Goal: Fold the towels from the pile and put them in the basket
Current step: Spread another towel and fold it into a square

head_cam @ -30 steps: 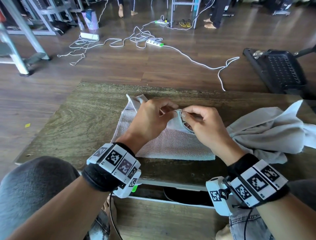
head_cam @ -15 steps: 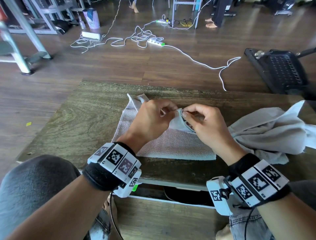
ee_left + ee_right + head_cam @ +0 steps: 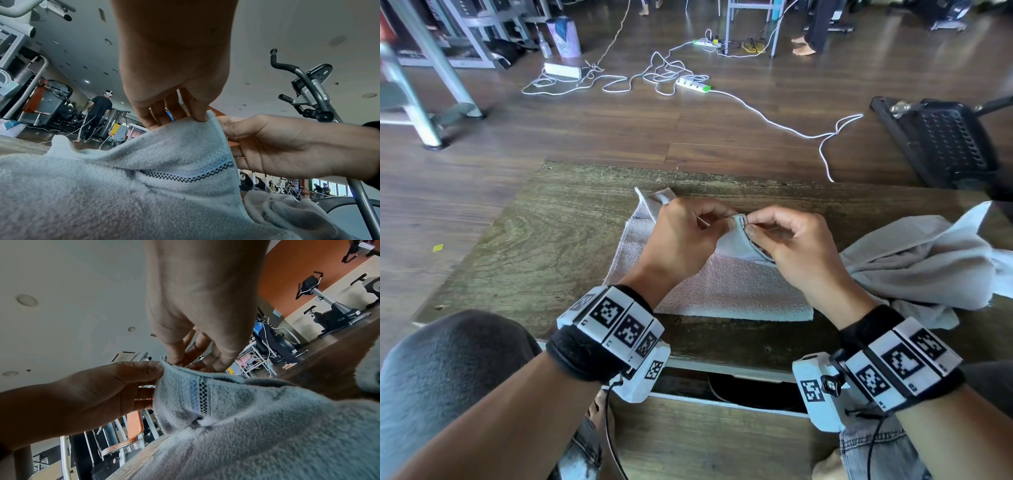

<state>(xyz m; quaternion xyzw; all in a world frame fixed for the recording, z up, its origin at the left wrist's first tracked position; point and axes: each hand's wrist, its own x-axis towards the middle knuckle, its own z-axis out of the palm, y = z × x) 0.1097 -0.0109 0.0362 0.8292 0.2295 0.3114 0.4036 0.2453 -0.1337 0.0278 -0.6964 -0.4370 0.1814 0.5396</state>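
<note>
wooden table | towel – long axis left-right | left hand, right hand – both pinching raised corner

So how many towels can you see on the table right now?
2: a light blue towel pinched by both hands at the table's middle, and a crumpled grey towel at right; the heap may hide more.

Pale towels on dark wood

We see a light grey-blue towel with a blue band and a dark checkered stripe, a grey towel pile, a weathered olive-brown table, and black-and-white patterned wristbands.
</note>
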